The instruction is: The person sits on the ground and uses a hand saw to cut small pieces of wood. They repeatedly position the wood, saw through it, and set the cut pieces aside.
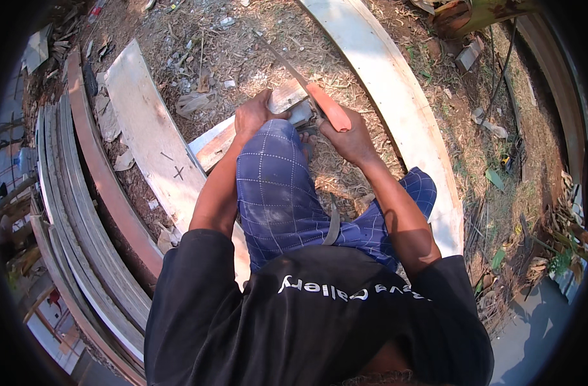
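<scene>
A hand saw with an orange handle (329, 103) and a long thin blade lies across a short wooden board (283, 96) with a pale face. My right hand (348, 138) is wrapped round the saw handle. My left hand (254, 116) grips the board just left of the blade, beside my raised left knee in blue checked trousers (274, 174). My fingers on the board are partly hidden. Below the board, part of my foot shows behind the knee.
A wide marked plank (146, 135) lies at left, with a reddish board (88, 128) and several stacked grey boards (81, 212) beyond. A long pale board (410, 103) runs down the right. Dry litter covers the dirt ground (197, 51); plants and cables (506, 77) are at far right.
</scene>
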Demonstrator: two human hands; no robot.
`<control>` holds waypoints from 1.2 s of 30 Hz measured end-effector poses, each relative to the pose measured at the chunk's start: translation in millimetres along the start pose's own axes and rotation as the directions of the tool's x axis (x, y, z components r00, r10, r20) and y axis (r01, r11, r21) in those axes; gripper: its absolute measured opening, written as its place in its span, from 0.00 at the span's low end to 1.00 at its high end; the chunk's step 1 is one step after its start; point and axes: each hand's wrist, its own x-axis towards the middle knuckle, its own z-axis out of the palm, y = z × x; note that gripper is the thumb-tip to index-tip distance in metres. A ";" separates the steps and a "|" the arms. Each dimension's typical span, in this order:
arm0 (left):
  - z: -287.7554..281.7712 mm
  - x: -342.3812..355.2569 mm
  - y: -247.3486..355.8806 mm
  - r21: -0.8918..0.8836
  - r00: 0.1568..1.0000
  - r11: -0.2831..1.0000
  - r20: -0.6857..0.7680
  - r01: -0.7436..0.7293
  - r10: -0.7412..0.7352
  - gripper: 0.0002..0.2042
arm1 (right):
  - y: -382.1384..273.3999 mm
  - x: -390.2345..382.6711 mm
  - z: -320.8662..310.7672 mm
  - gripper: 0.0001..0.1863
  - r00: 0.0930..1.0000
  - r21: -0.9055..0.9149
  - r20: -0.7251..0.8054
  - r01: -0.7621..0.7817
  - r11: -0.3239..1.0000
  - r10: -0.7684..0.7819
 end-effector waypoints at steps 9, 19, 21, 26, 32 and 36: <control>7.5 -0.3 -12.2 0.035 0.999 0.999 -0.014 0.038 -0.037 0.34 | -6.7 -173.8 -68.8 0.19 0.993 -0.020 0.025 -0.113 0.993 0.114; 3.2 3.6 -8.7 0.084 0.995 0.993 0.036 0.085 -0.088 0.38 | 9.1 -105.2 -38.9 0.11 0.994 -0.045 0.032 -0.107 0.993 0.109; 2.5 3.5 -4.2 0.080 0.994 0.993 0.059 0.092 -0.097 0.39 | -4.6 -199.3 -82.9 0.27 0.988 -0.326 0.120 -0.049 0.944 0.093; 5.4 6.8 -2.2 0.107 0.984 0.985 0.098 0.138 -0.148 0.43 | -8.1 -149.2 -63.7 0.18 0.996 -0.087 0.013 -0.091 0.992 0.092; 13.8 7.5 7.9 0.158 0.999 0.986 -0.008 0.049 -0.048 0.36 | 3.4 10.4 -4.7 0.14 1.000 0.018 -0.019 -0.010 1.000 0.010; 20.3 7.4 -13.6 0.191 0.998 0.980 -0.045 0.059 -0.052 0.34 | -6.3 -136.9 -62.5 0.14 0.988 0.043 0.095 -0.129 0.991 0.125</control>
